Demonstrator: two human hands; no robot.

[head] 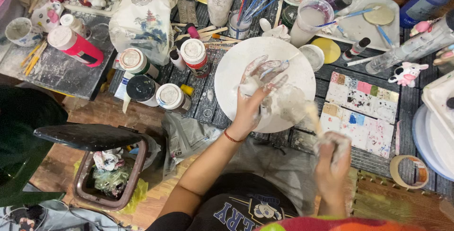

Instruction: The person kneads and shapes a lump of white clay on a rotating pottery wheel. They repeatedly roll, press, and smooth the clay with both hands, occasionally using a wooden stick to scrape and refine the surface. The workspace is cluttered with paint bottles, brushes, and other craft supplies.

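Your left hand (257, 94) lies spread on the round white disc (265, 83), its fingers (269, 68) fanned wide and coated in white paint, pointing toward the far side of the table (61, 70); the palm seems to steady a pale, blurred lump (286, 103) at the disc's near right, though you cannot tell whether the hand grips it or only rests against it. Your right hand (333, 157) sits nearer you and to the right, closed around the lower end of what looks like a brush (313, 117), whose long axis runs up and to the left from the fist toward that lump. So the lump lies far and left of your right hand, directly off the brush tip, and just beside your left palm, which is the nearer hand. Motion blur smears the brush, the lump and the right fist, so their edges and the exact point of contact are hard to make out. Around the disc stand paint bottles with white caps (170, 96) on the left, a pink bottle (75, 46) farther left, a cup of brushes (239, 23) and a milky cup (309, 20) on the far side, and a stained tile palette (362, 110) on the right. A tape roll (409, 172) lies near right, and an open waste bin (111, 172) sits near left below the table edge.
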